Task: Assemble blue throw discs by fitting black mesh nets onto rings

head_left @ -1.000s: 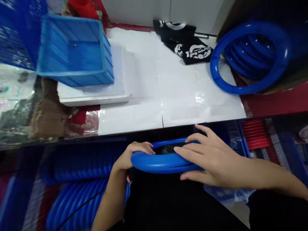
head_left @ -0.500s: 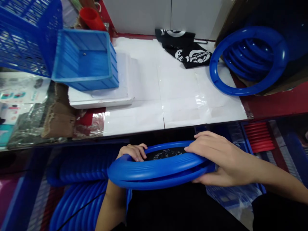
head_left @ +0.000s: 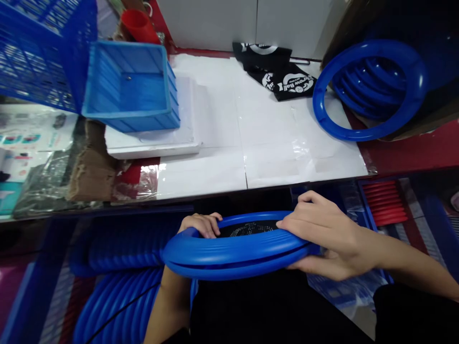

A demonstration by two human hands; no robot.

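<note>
Between my hands, in front of my body, is a blue plastic ring (head_left: 229,251) made of two halves, tilted toward me. A dark gap runs between the halves along the near side. Black printed fabric (head_left: 253,230) fills its middle. My left hand (head_left: 202,224) is closed over the far left part of the rim, its thumb hidden. On the right side, my right hand (head_left: 322,234) grips the ring with fingers on top and thumb underneath.
A blue bin (head_left: 131,88) stands on a white box on the white-covered table (head_left: 222,167). Black printed cloths (head_left: 292,86) lie farther back. A loose blue ring (head_left: 416,86) leans at a carton of rings. Stacked blue rings (head_left: 114,306) and red rings (head_left: 385,203) are below the table edge.
The gap between the ring halves has narrowed at the right and now shows more toward the left. Both hands keep their hold, and the view has shifted slightly.
</note>
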